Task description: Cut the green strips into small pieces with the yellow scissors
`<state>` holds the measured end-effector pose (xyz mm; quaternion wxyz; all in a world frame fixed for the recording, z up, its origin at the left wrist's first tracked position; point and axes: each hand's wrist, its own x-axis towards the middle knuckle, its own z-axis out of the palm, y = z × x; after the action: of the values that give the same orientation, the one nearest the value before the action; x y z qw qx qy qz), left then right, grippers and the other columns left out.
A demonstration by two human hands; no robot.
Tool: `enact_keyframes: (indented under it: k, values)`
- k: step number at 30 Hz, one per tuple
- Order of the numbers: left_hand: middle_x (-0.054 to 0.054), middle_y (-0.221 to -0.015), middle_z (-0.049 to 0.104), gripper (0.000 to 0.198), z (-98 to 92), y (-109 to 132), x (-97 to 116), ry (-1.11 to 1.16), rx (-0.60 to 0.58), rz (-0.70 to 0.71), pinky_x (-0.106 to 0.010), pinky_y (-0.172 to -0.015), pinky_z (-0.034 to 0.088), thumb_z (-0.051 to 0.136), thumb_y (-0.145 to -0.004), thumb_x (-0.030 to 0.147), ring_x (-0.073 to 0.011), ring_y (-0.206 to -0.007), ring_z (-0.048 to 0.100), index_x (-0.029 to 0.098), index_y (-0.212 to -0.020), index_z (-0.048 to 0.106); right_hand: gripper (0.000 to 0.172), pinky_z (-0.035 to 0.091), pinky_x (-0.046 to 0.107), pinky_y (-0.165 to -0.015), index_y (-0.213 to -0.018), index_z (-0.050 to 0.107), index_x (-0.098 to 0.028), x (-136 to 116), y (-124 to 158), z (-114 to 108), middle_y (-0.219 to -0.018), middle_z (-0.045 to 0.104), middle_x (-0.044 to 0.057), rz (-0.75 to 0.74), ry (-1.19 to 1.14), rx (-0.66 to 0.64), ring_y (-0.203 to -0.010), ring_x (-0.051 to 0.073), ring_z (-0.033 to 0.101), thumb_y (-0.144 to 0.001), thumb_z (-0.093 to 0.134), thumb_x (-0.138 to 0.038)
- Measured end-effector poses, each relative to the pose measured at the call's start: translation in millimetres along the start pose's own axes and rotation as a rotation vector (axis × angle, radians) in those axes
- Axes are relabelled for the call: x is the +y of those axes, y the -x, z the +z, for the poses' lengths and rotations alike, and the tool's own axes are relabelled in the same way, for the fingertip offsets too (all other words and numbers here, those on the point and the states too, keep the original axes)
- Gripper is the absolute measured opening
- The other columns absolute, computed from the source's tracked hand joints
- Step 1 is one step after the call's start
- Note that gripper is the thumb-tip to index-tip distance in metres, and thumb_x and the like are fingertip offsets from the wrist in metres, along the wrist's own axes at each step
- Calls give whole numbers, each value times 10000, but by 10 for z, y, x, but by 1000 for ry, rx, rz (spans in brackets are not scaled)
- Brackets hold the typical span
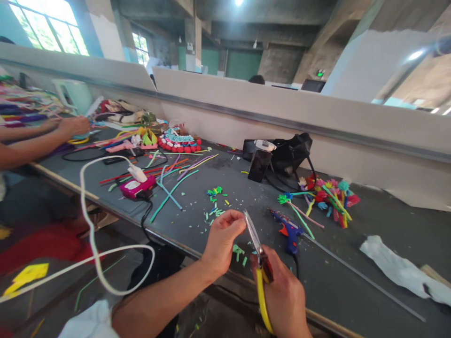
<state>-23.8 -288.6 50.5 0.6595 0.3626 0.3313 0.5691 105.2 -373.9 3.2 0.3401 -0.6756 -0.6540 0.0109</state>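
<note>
My right hand [286, 295] is wrapped round a pair of scissors [254, 238] with yellow handles, the metal blades pointing up and away from me. Close by the blade tips, my left hand [222, 241] is pinched with thumb against forefinger. Whatever sits in that pinch is too small or hidden to make out. Short light-green cut pieces [238, 252] lie on the table just below, between my hands. Beyond my left hand are more cut bits [214, 212] and a small green-and-blue fuzzy cluster [214, 191].
A blue glue gun [291, 233] with a long clear glue stick [362, 272] lies right. Behind it are colourful pipe-cleaner flowers [334, 199], a phone [260, 165] and a black bag [291, 152]. Loose pipe cleaners [174, 188] and a pink power adapter [137, 187] lie left, near another person's hands [72, 129].
</note>
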Motion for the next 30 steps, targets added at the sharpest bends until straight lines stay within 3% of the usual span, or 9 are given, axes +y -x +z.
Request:
enact_keyframes:
  k: [13,20,25,30]
  values:
    - [26,-653,557,98,-9,8,2,-37,6,34,-248,-654,365,706,-670,228,-113,-653,454,172,-677,626,294,483,210,-563,-1049,671,-227,7,37,-28,-765,729,2,12,-29,-25,-606,159,689,-959,450,-398]
    - [32,-627,528,124,-7,6,45,-65,9,42,-239,-625,342,730,-649,253,-104,-626,425,171,-664,638,310,433,177,-488,-880,657,-211,16,9,-42,-605,620,-31,84,-122,-62,-481,111,563,-955,473,-448]
    - [35,-566,516,112,0,24,37,-197,-171,-144,-237,-577,311,715,-600,244,-93,-567,402,159,-632,650,327,479,203,-528,-971,662,-193,36,-103,-93,-700,671,3,187,-376,77,-542,133,604,-873,600,-498]
    - [46,-545,520,54,6,76,-56,-462,-418,-312,-234,-557,308,652,-575,202,-98,-559,417,160,-608,643,454,417,214,-381,-1074,624,-185,2,-160,-155,-580,606,-42,420,-632,85,-390,119,519,-815,636,-558]
